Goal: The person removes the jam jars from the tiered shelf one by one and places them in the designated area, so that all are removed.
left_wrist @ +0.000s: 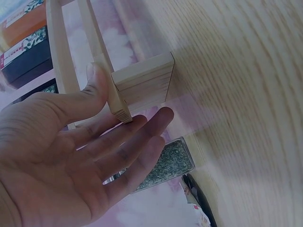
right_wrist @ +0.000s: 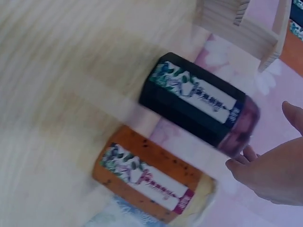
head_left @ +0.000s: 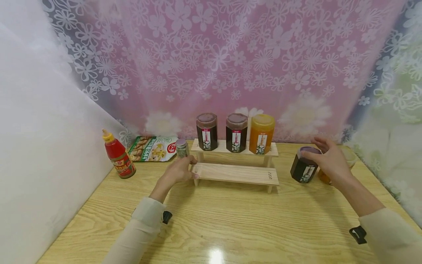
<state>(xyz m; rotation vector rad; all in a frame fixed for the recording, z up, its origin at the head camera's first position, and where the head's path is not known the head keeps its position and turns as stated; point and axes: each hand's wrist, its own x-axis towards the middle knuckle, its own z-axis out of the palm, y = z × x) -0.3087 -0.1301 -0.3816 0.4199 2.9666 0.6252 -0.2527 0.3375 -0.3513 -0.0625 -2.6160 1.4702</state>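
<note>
A two-tier wooden rack (head_left: 234,173) stands mid-table, and my left hand (head_left: 178,170) grips the left end of its lower step. In the left wrist view the thumb (left_wrist: 97,82) lies against the board while the fingers reach round the other side. Close behind that hand is a small spice jar (head_left: 182,147) of green flakes. At the right, my right hand (head_left: 331,161) is at the lid of a dark hexagonal jar (head_left: 304,170), thumb and fingers spread apart. The right wrist view shows fingertips beside the purplish lid (right_wrist: 242,127). An orange jar (right_wrist: 142,175) stands beside the dark one, partly behind my wrist.
On the upper tier sit two dark jars (head_left: 207,137) (head_left: 236,138) and a yellow-orange jar (head_left: 261,139). A red sauce bottle (head_left: 122,159) with a yellow cap and a green-and-white food packet (head_left: 153,148) are at the left. Floral curtain (head_left: 217,66) hangs behind the table.
</note>
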